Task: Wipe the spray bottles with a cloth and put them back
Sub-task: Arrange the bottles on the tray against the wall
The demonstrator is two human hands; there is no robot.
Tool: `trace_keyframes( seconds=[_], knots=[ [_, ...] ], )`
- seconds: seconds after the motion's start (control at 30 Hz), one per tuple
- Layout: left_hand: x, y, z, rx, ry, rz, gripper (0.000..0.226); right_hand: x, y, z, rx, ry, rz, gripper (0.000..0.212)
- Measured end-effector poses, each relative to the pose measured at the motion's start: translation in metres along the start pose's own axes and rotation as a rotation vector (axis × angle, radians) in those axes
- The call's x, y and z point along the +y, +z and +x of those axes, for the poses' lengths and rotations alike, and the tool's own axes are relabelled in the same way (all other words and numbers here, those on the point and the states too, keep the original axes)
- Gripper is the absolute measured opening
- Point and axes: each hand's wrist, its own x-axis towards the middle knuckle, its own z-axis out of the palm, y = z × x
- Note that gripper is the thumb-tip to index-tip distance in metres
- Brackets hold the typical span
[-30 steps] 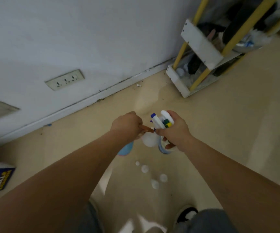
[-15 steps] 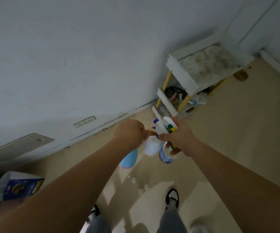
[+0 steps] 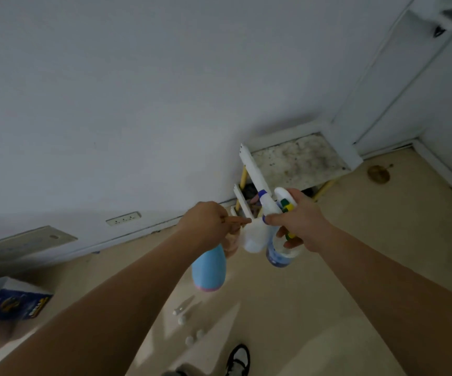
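My left hand (image 3: 206, 221) is closed on the brown trigger head of a light blue spray bottle (image 3: 209, 270), which hangs below it over the floor. My right hand (image 3: 299, 221) grips two spray bottles by their necks: a white one (image 3: 256, 236) with a blue-tipped nozzle, and a clear bluish one (image 3: 280, 253) with a white, green and yellow head. All the bottles hang close together in the air in front of a small shelf. No cloth is in view.
A white shelf rack (image 3: 295, 164) with yellow legs stands against the wall in the corner. A blue and white bag (image 3: 13, 299) sits on the floor at left. Several small white objects (image 3: 192, 337) lie on the floor near my shoe (image 3: 237, 359). A wall socket (image 3: 123, 218) sits low.
The view has risen well above the floor, as if I stood up, and both hands have lifted the bottles with it. The shelf rack's top has come into sight.
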Motion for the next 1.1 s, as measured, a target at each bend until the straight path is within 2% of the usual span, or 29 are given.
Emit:
trace_keyframes(
  seconds=[0.1,0.27,0.47,0.67,0.87,1.1],
  knots=[
    [0.030,-0.018,-0.003,0.020,0.034,-0.029,0.036,-0.013,-0.033,0.001,0.069,0.017,0.054,0.078],
    [0.077,-0.038,0.006,0.101,0.055,-0.203,0.033,-0.039,-0.078,0.012,0.147,-0.043,0.097,0.088],
    [0.142,-0.025,0.069,0.197,-0.027,-0.335,0.032,-0.049,-0.127,0.078,0.167,-0.068,0.153,0.084],
    [0.200,-0.008,0.151,0.305,-0.192,-0.528,0.029,-0.058,-0.179,0.163,0.074,-0.092,0.104,0.082],
    [0.224,0.009,0.217,0.369,-0.262,-0.509,0.028,-0.071,-0.185,0.237,0.045,-0.099,0.044,0.077],
    [0.215,0.024,0.263,0.371,-0.315,-0.451,0.021,-0.081,-0.164,0.290,0.000,-0.087,0.024,0.075]
  ],
)
